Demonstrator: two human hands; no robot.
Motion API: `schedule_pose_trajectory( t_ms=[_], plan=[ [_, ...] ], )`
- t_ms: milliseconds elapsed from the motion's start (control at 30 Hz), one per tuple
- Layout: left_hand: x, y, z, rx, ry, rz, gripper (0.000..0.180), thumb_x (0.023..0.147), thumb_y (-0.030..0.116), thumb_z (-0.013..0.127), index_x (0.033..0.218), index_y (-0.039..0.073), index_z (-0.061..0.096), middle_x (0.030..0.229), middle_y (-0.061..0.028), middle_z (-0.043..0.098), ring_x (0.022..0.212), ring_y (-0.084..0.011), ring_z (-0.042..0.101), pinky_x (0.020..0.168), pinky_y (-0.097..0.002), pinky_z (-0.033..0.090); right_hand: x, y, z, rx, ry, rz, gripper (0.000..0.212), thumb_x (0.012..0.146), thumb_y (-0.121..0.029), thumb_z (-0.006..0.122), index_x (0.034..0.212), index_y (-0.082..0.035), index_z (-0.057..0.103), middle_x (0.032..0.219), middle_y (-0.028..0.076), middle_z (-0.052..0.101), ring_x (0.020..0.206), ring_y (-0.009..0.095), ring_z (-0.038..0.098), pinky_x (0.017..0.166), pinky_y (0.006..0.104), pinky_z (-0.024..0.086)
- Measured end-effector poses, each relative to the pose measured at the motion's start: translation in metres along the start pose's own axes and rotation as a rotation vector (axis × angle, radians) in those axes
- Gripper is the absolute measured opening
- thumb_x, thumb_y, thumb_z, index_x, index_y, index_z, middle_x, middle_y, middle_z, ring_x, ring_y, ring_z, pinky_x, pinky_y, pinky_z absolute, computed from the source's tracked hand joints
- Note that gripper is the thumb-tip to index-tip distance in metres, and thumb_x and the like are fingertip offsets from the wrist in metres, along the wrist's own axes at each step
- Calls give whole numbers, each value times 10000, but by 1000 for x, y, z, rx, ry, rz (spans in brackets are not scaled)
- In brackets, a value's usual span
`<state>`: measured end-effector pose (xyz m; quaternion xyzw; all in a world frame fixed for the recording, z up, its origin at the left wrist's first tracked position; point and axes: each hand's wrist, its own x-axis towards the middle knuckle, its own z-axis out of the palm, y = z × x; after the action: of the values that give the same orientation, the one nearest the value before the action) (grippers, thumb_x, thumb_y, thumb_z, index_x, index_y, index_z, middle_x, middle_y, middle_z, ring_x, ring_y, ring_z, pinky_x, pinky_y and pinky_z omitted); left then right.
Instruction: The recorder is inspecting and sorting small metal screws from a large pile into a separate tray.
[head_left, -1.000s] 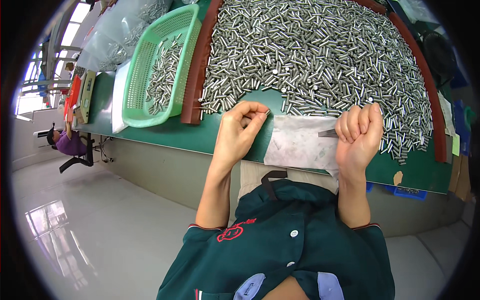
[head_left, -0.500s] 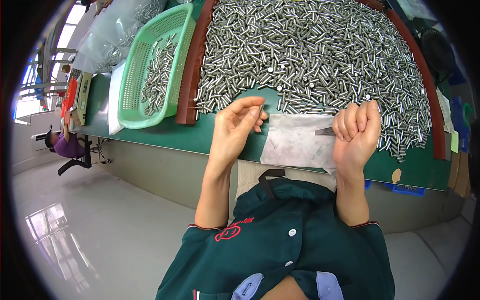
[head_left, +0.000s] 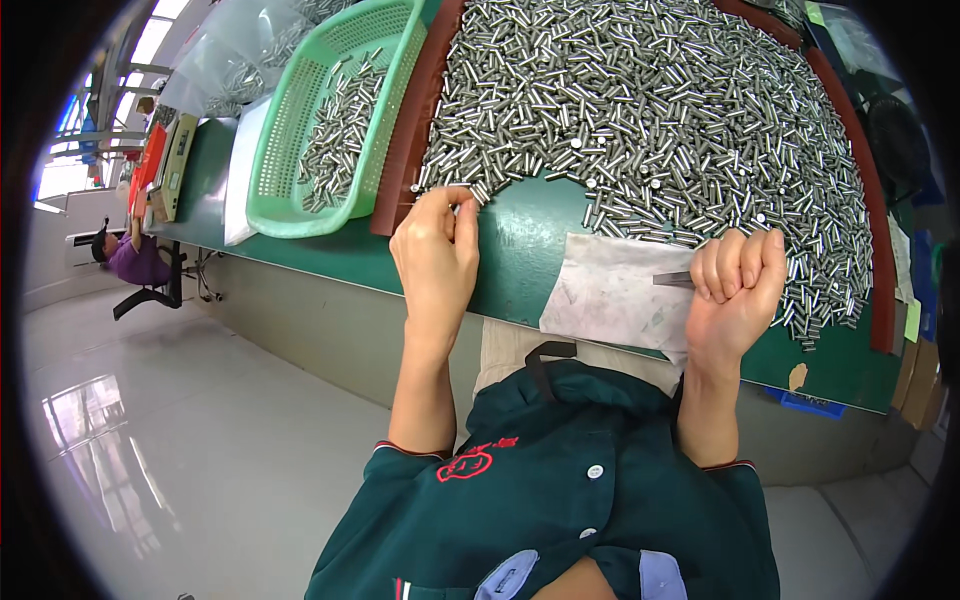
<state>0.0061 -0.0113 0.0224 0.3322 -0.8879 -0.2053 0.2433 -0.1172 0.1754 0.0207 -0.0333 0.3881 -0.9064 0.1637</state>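
Observation:
A wide heap of small shiny metal pins covers the green tabletop in front of me. My left hand is at the heap's near left edge, its fingers bent and closed beside a few pins. Whatever sits in its fingertips, if anything, is hidden. My right hand is wrapped in a fist round a dark, flat metal tool, whose tip points left. Below that tip, a stained whitish cloth lies at the table edge. The rest of the tool is hidden in the fist.
Red-brown rails border the heap left and right. A light green basket with pins inside stands left, by clear plastic bags of pins. The green table ends near my waist. A seated person is far left.
My left hand has moved left, away from the cloth, to the pins beside the left rail. My right hand still grips the tool. The whole view has shifted slightly.

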Motion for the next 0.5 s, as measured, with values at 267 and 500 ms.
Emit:
schedule_pose_trajectory(
  t_ms=[267, 500],
  plan=[
    [-2, -8, 2, 97, 30, 99, 230, 657, -38, 602, 874, 39, 591, 704, -91, 531, 581, -230, 519, 550, -326, 405, 0, 2, 1, -4, 0, 0, 390, 916, -255, 297, 552, -122, 254, 439, -17, 233, 376, 67, 149, 356, 223, 152],
    [2, -6, 7, 57, -23, 188, 235, 659, -50, 586, 879, 32, 602, 739, -104, 552, 645, -266, 556, 598, -336, 435, 0, 0, -1, -18, -4, -12, 387, 917, -255, 295, 555, -123, 255, 444, -15, 237, 379, 68, 153, 360, 223, 159]
  ],
)
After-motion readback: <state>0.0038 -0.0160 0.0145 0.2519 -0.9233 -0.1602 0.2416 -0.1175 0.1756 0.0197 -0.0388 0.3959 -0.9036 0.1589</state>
